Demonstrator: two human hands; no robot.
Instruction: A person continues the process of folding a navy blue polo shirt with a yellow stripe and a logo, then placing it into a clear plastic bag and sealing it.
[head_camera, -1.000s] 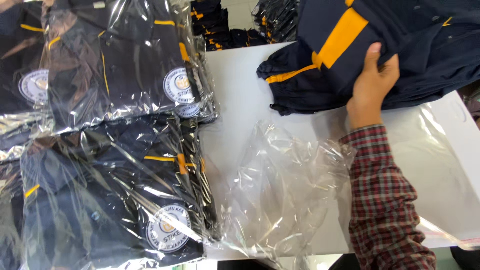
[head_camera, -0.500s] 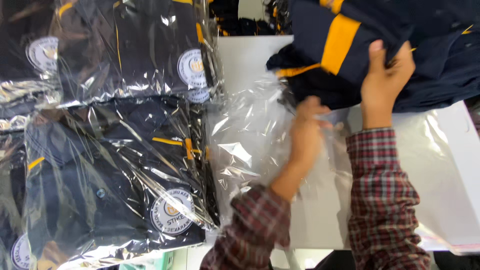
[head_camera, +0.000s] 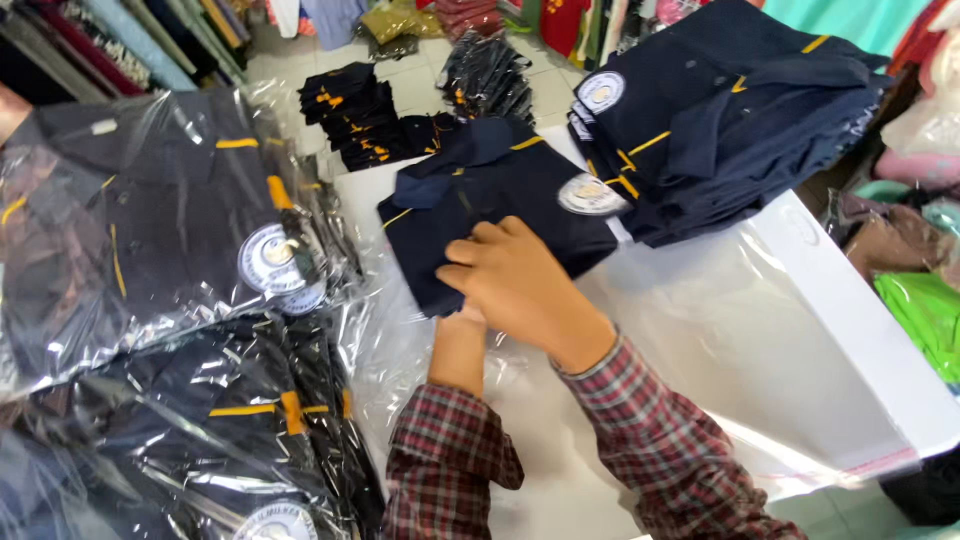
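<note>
Fingers of right hand spread flat, pressing folded navy polo shirt on white desk. Left hand mostly hidden beneath right; grip cannot tell. Clear plastic bag just beside. Stack of folded shirts behind; bagged shirts at left.

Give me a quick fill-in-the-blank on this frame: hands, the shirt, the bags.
1. The right hand lies flat on a folded navy ____ with yellow trim.
2. The left hand is mostly hidden under the ____ hand.
3. The bagged shirts at the left are wrapped in clear ____.
4. The stack of unbagged shirts sits on the ____ table.

Missing words: shirt; right; plastic; white
</note>
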